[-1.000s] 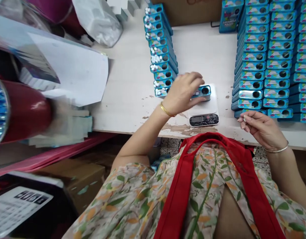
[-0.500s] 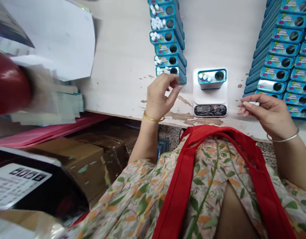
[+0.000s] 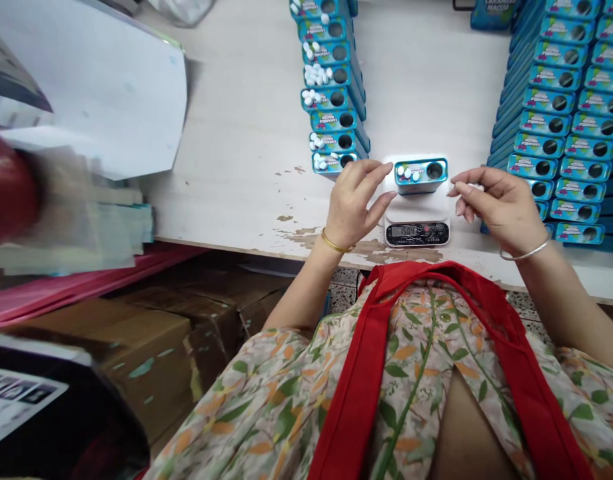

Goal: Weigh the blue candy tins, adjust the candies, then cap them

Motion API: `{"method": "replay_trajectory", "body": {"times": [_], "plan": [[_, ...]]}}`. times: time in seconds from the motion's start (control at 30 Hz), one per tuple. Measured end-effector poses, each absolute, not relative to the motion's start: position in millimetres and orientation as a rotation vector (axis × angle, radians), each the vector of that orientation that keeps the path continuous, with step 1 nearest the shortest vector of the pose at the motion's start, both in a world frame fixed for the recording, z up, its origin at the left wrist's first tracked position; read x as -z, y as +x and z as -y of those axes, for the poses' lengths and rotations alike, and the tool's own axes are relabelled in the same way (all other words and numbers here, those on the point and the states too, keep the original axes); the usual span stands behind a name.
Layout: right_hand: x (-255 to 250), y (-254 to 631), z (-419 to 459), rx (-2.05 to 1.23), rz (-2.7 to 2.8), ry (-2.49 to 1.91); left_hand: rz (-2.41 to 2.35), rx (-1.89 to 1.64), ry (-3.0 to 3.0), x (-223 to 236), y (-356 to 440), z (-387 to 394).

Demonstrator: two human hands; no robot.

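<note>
A small blue tin (image 3: 420, 175) with a few white candies on its top stands on a white digital scale (image 3: 416, 220) at the table's near edge. My left hand (image 3: 355, 203) sits just left of the tin, thumb and fingers spread toward it, holding nothing I can see. My right hand (image 3: 496, 203) is just right of the tin, fingertips pinched together on something small I cannot make out. A column of blue tins (image 3: 329, 87) topped with white candies runs back from my left hand.
Rows of matching blue tins (image 3: 561, 107) fill the right of the worn white table (image 3: 246, 133). White paper sheets (image 3: 96, 93) lie at the left. Cardboard boxes (image 3: 151, 347) and a pink edge sit below the table. A blurred red object is at far left.
Both hands have closed in on the tin on the scale: the left moved right from the column of tins, the right moved up and left. The camera shifted slightly.
</note>
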State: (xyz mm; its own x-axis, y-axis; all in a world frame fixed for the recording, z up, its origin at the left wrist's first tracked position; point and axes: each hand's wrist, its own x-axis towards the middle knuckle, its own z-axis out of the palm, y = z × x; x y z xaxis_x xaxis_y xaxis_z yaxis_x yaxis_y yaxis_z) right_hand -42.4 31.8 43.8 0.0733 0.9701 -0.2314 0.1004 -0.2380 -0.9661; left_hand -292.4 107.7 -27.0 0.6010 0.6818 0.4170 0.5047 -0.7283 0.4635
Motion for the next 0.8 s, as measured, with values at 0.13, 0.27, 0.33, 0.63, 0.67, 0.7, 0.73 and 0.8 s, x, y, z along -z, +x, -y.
{"method": "replay_trajectory", "body": {"times": [0.13, 0.27, 0.33, 0.63, 0.67, 0.7, 0.73, 0.8], "plan": [[-49, -48, -51, -1.027, 1.413, -1.565, -0.960, -0.849, 2.529, 26, -289, -109], [-51, -56, -68, -0.863, 1.671, -1.578, -0.979, -0.868, 2.530, 24, -287, -107], [-50, -59, -71, -0.818, 1.745, -1.560, -1.006, -0.873, 2.537, 25, -287, -106], [-29, -50, -54, -0.696, 1.594, -1.586, -1.048, -0.723, 2.582, 25, -269, -91], [-26, -51, -51, -0.746, 1.547, -1.591, -1.049, -0.704, 2.593, 24, -263, -89], [-23, -53, -48, -0.807, 1.496, -1.595, -1.044, -0.693, 2.606, 23, -257, -88], [-21, -56, -45, -0.865, 1.446, -1.599, -1.031, -0.697, 2.626, 23, -252, -88], [-24, -61, -40, -0.936, 1.371, -1.602, -0.988, -0.739, 2.685, 20, -243, -88]]}}
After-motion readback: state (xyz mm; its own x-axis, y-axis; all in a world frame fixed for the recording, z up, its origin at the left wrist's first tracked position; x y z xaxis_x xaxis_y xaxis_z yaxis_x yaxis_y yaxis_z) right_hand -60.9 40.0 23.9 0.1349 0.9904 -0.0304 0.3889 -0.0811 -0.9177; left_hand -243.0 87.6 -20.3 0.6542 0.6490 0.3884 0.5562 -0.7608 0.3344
